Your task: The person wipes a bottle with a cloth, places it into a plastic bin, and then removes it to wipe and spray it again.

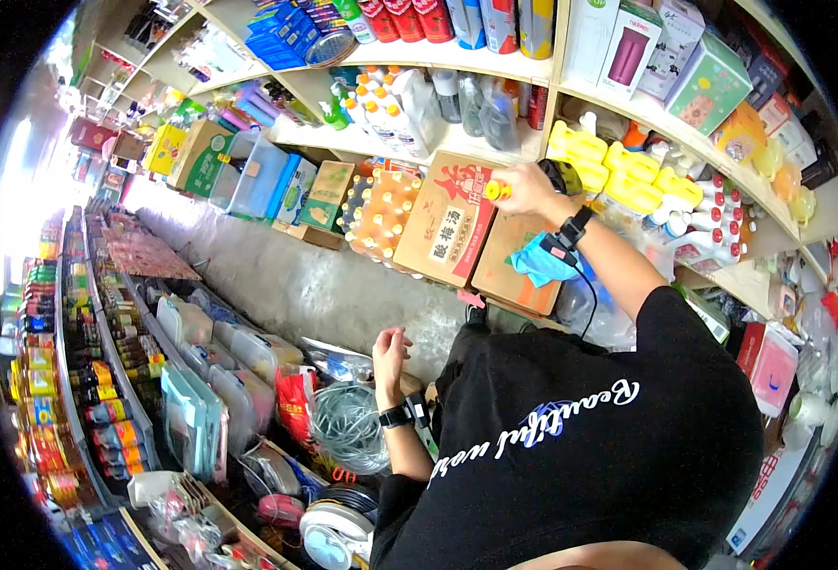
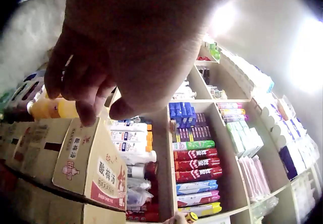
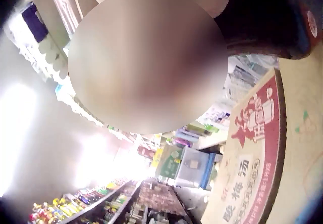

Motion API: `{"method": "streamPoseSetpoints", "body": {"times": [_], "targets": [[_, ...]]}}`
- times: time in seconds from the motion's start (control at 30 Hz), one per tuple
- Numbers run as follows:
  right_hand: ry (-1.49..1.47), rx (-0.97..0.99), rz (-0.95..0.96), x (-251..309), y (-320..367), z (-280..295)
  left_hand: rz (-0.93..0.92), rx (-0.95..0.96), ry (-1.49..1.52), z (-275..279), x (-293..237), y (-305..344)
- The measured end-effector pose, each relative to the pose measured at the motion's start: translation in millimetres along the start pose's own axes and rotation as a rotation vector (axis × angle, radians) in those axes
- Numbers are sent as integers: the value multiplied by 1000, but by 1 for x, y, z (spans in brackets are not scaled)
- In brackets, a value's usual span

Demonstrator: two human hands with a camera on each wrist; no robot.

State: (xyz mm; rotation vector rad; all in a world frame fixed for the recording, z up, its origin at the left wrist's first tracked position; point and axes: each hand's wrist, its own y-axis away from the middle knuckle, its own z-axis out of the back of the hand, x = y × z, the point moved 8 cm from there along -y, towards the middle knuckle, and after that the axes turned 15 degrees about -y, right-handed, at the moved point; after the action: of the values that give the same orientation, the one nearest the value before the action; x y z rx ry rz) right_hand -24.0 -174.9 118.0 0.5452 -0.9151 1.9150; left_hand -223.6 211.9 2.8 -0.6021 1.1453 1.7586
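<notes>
My right hand grips an object with a yellow end and a dark part on the other side of the fist. I cannot tell its exact kind. The hand is above the printed cardboard carton, overlapping its upper right corner in the head view. In the right wrist view a blurred oval hides the middle, with a black curved thing beside it. My left hand is low at my side over the floor, fingers loosely bent and holding nothing; its fingers hang across the left wrist view.
A second carton with a blue cloth-like item stands beside the printed one. Orange drink bottles adjoin it. Shelves hold cans, bottles and yellow jugs. Coiled wire and plastic containers lie at left.
</notes>
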Motion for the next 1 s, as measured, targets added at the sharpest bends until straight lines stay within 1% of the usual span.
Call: {"method": "streamPoseSetpoints", "body": {"times": [0.03,0.07,0.13,0.17,0.2,0.27,0.33,0.4,0.47,0.5,0.53,0.6,0.63,0.67,0.73,0.8,0.87,0.93,0.97,1.0], "targets": [[-64,-51,-26,-3,1,17,-18,0,-24,-3,-2,7],[-152,-197,9,-6,4,36,-11,-17,-36,-3,0,16],[-303,-349,-166,-34,14,67,-21,-18,-37,-14,4,26],[-560,-512,-79,-57,21,79,-3,-12,-19,-19,2,34],[-705,-573,-165,-59,32,95,21,-9,-6,-20,3,42],[-961,-654,-113,-47,46,115,-7,31,-9,-24,12,49],[-1057,-659,-88,-38,54,124,6,8,-30,-21,10,56],[-1143,-635,-79,-20,59,133,10,-25,-83,-15,9,60],[-1376,-569,31,13,57,140,-18,-17,-66,-13,15,54],[-1432,-531,24,25,55,140,-28,-11,-71,-10,13,51],[-1435,-456,51,40,52,141,-41,-9,-78,-4,12,48],[-1466,-369,120,78,43,141,-79,-22,-128,6,7,42],[-1485,-344,151,97,39,139,-78,-7,-109,13,-1,43],[-1507,-310,179,118,35,134,-95,7,-107,20,3,40],[-1549,-307,162,150,30,119,-105,39,-125,38,4,37],[-1544,-216,226,181,22,102,-150,40,-170,63,18,26],[-1508,-185,274,214,12,82,-197,19,-165,93,34,13],[-1551,13,297,241,-3,55,-103,18,-131,129,39,7],[-1546,151,391,255,-17,44,-130,-15,-141,146,43,1],[-1549,150,398,269,-28,28,-153,-43,-157,164,50,-4]]}}
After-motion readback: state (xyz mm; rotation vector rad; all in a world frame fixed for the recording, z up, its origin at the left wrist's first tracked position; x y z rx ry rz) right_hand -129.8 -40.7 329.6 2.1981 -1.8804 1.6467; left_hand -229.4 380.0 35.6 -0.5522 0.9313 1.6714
